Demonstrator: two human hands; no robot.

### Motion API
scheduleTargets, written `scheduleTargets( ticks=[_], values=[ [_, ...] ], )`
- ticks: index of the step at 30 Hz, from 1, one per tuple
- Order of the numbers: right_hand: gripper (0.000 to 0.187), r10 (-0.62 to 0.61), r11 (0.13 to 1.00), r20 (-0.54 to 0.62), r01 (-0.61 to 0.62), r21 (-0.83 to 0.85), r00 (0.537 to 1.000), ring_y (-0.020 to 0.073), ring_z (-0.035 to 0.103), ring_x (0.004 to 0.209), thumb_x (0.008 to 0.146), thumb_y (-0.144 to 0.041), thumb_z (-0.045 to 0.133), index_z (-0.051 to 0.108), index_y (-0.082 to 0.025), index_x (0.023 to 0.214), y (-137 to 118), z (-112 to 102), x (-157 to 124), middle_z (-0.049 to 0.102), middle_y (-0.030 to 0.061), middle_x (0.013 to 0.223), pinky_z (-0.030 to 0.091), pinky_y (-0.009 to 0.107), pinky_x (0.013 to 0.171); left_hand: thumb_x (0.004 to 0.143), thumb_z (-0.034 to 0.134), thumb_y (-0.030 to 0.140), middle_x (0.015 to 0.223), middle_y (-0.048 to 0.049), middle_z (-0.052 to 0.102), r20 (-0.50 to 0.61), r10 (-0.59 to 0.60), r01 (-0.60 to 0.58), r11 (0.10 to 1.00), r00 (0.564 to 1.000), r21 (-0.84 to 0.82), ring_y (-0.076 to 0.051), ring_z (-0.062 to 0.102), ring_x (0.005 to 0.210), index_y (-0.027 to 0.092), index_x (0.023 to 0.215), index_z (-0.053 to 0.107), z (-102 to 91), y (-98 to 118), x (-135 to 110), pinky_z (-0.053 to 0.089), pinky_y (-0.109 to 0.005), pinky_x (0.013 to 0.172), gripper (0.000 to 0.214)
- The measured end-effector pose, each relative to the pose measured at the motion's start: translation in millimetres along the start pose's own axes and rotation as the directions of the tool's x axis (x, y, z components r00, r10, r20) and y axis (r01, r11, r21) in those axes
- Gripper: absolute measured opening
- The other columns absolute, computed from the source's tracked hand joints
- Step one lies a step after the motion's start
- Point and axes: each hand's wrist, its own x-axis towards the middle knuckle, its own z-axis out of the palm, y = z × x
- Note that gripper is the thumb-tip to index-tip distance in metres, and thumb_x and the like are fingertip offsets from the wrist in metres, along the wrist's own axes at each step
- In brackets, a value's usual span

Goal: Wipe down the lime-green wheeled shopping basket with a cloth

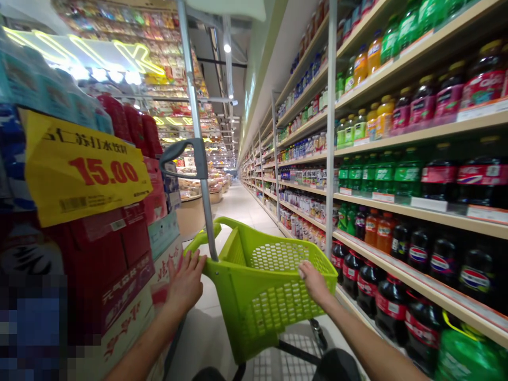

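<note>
Shopping-cart basket [260, 281] is lime green, its walls pierced with holes.

right hand [314, 283] on basket [238, 288], shelved bottles [408, 170]

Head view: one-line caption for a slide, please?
Right hand gripping a lime-green perforated plastic cart basket, left hand by its left end, beside long beige shelves of colourful plastic drink bottles.
</note>
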Motion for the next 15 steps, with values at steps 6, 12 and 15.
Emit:
scheduleTargets(
  ticks=[6, 12, 15],
  values=[
    [0.033, -0.179, 0.975, 0.007, 0.176, 0.134, 0.984, 0.0214, 0.042, 0.12, 0.078, -0.017, 0.042, 0.062, -0.021, 0.104, -4, 24, -5, 0.053, 0.0069, 0.124, 0.032, 0.042, 0.1, 0.069, 0.035, 0.007, 0.139, -0.0108, 0.035, -0.067, -0.009, 0.006, 0.999, 0.998, -0.047, -0.026, 0.028, 0.129, 0.011, 0.128, 0.038, -1.3, 14, -2, 0.001, -0.06, 0.104, 0.06],
    [0.034, 0.192, 0.981, -0.192, -0.19, 0.032, 0.962, 0.024, 0.049, 0.113, 0.075, -0.015, 0.039, 0.065, -0.017, 0.095, 71, -22, -15, 0.058, 0.011, 0.116, 0.035, 0.044, 0.098, 0.068, 0.035, 0.005, 0.14, -0.0065, 0.034, -0.115, 0.053, -0.064, 0.993, 0.992, -0.101, -0.021, 0.026, 0.13, 0.014, 0.127, 0.041, 12.8, 15, -8, -0.013, -0.053, 0.105, 0.061],
    [0.037, 0.141, 0.99, -0.184, -0.135, 0.043, 0.973, 0.0214, 0.049, 0.113, 0.073, -0.012, 0.039, 0.065, -0.02, 0.097, 45, -1, -12, 0.058, 0.0085, 0.116, 0.036, 0.041, 0.098, 0.069, 0.035, 0.006, 0.139, -0.0067, 0.035, -0.13, 0.046, -0.061, 0.992, 0.99, -0.107, -0.022, 0.026, 0.13, 0.014, 0.127, 0.041, 14.6, 15, -7, -0.01, -0.053, 0.106, 0.059]
  ],
)
